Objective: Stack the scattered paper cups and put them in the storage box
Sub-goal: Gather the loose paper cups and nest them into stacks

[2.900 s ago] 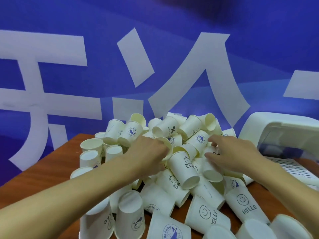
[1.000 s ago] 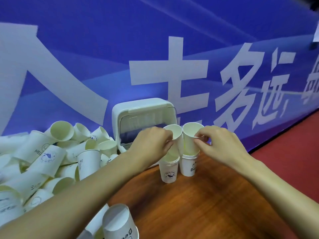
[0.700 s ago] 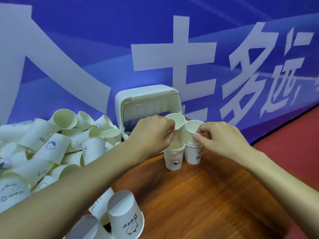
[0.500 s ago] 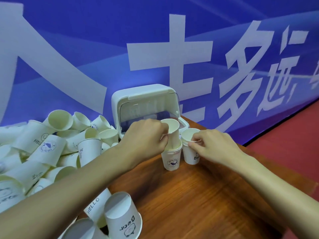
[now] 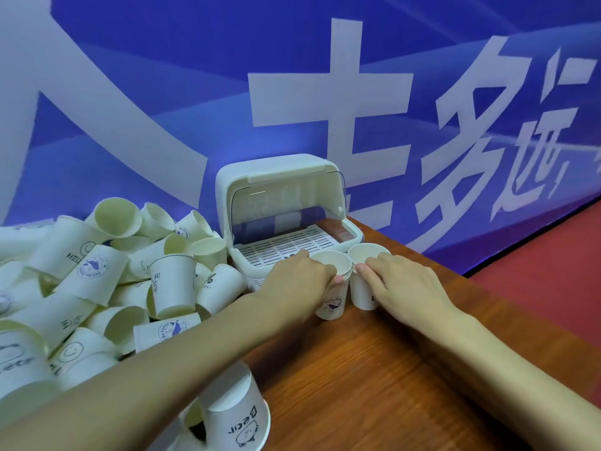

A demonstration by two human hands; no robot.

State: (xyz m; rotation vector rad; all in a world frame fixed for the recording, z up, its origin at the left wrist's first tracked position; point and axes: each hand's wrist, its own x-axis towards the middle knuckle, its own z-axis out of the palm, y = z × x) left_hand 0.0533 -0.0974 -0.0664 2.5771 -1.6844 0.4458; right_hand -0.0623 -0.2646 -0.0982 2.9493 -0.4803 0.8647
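Two short stacks of white paper cups stand side by side on the wooden table (image 5: 374, 379), right in front of the storage box (image 5: 279, 170). My left hand (image 5: 300, 281) grips the rim of the left stack (image 5: 333, 305), whose top cup is pushed fully in. My right hand (image 5: 401, 284) holds the rim of the right stack (image 5: 362, 292). The box is white with a clear lid swung up, and its slatted tray is bare. A big heap of loose cups (image 5: 97, 281) covers the table's left side.
An upside-down cup (image 5: 232, 415) marked "Bear" stands near the front edge under my left forearm. A blue banner with white characters hangs close behind the table. Red floor (image 5: 553, 271) lies beyond the table's right edge.
Both hands carried a cup from the heap to the right and pushed it down into a standing cup. The inserted cups have sunk from sticking up high to fully nested.
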